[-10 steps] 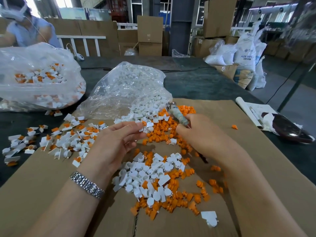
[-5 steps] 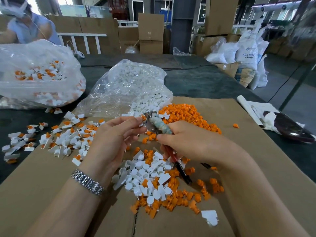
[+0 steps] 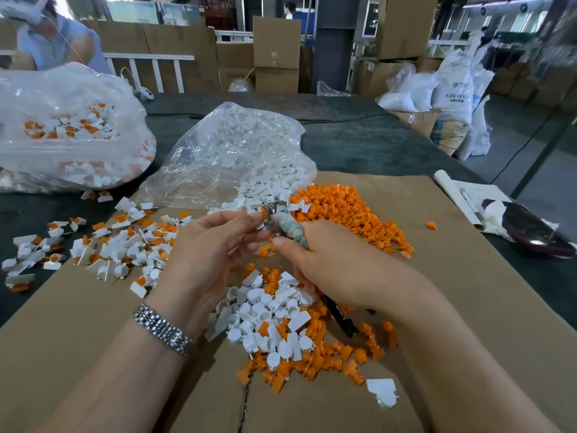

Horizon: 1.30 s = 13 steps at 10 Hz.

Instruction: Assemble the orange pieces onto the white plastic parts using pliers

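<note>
Centrally, above the cardboard (image 3: 437,307) that covers the bench (image 3: 359,145), the two hands meet. The right hand (image 3: 337,264) is curled round the pliers (image 3: 288,228), whose cloth-wrapped shank sticks out past the thumb while the dark handles (image 3: 338,317) emerge below the palm. The pliers' metal tip sits at the fingertips of the left hand (image 3: 212,245), which pinch a small white part (image 3: 260,225) against it; an orange bit shows right at that tip, though how it sits on the part is too small to tell. A metal watch (image 3: 162,329) circles the left wrist.

Just beyond the hands lies a heap of orange pieces (image 3: 343,210), touching a spill of white parts from an open clear bag (image 3: 231,151). Nearer, under the hands, white parts and orange pieces are mixed in one pile (image 3: 274,323). One larger white part (image 3: 384,392) lies alone toward the near edge. To the left, assembled white-and-orange items (image 3: 118,245) are scattered across the cardboard's edge and the dark bench. A second clear bag (image 3: 68,126) at far left holds more of them. Behind it sits another person (image 3: 56,35). At the right edge lie papers (image 3: 462,195) and a dark glossy object (image 3: 530,232).
</note>
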Each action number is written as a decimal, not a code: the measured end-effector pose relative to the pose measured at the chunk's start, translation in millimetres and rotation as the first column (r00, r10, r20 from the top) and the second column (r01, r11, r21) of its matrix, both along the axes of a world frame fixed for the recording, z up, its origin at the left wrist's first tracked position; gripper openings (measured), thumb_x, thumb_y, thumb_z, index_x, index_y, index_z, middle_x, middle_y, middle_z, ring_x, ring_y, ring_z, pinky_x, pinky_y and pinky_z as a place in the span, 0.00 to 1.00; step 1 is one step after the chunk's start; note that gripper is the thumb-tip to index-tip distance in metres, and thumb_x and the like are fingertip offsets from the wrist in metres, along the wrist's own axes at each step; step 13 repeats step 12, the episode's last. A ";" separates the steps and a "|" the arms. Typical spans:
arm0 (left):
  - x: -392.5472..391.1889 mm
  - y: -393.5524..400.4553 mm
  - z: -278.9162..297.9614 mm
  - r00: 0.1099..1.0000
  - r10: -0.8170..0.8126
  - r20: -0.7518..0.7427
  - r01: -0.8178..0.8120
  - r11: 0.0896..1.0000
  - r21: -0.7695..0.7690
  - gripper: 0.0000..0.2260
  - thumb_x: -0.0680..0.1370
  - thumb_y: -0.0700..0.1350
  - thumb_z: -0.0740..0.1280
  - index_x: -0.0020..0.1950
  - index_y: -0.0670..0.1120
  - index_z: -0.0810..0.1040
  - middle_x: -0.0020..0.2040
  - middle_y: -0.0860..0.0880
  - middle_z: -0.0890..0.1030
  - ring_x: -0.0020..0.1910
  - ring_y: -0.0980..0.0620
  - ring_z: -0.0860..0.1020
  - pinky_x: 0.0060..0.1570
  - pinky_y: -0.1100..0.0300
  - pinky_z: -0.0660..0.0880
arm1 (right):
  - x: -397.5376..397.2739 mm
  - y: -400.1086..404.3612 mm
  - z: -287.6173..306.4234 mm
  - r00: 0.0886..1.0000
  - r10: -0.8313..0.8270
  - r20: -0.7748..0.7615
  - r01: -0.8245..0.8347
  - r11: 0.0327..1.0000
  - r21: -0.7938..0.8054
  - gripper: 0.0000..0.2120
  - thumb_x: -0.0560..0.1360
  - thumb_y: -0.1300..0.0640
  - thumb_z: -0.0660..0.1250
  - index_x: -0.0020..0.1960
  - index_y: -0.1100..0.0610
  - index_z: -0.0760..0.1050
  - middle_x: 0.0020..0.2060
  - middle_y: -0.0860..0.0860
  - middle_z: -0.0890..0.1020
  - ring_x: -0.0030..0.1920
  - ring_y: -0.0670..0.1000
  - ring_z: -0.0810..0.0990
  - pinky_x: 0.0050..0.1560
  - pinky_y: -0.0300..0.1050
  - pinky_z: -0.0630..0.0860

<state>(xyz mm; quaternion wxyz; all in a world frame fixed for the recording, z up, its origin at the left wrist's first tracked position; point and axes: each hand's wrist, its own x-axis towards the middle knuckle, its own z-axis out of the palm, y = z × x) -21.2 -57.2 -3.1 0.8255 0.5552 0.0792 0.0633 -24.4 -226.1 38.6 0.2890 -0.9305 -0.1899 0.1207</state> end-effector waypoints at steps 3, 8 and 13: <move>1.0 5.2 -3.8 1.000 -0.012 -0.018 0.011 1.000 -0.023 0.10 0.70 0.39 0.76 0.49 0.36 0.84 0.43 0.40 0.87 0.40 0.50 0.86 0.37 0.65 0.80 | 2.9 7.9 -10.7 0.994 -0.069 0.082 0.068 0.998 0.009 0.21 0.83 0.40 0.58 0.42 0.56 0.72 0.33 0.53 0.75 0.30 0.51 0.72 0.31 0.50 0.71; 1.3 14.7 -13.5 0.976 0.148 0.159 -0.216 0.624 0.751 0.07 0.81 0.47 0.69 0.45 0.50 0.85 0.30 0.58 0.81 0.24 0.61 0.73 0.25 0.71 0.66 | 34.3 -33.0 -23.3 0.949 -0.228 0.217 0.247 0.967 -0.064 0.17 0.79 0.37 0.62 0.51 0.51 0.72 0.48 0.49 0.75 0.45 0.49 0.75 0.42 0.47 0.71; -8.1 11.0 -12.7 0.964 0.024 0.266 -0.250 0.427 0.869 0.04 0.80 0.49 0.69 0.47 0.58 0.81 0.45 0.61 0.81 0.46 0.67 0.76 0.39 0.68 0.68 | 41.4 -24.1 -46.8 0.932 -0.200 0.302 0.296 0.902 -0.314 0.32 0.76 0.31 0.63 0.70 0.52 0.69 0.67 0.54 0.71 0.68 0.56 0.68 0.66 0.58 0.70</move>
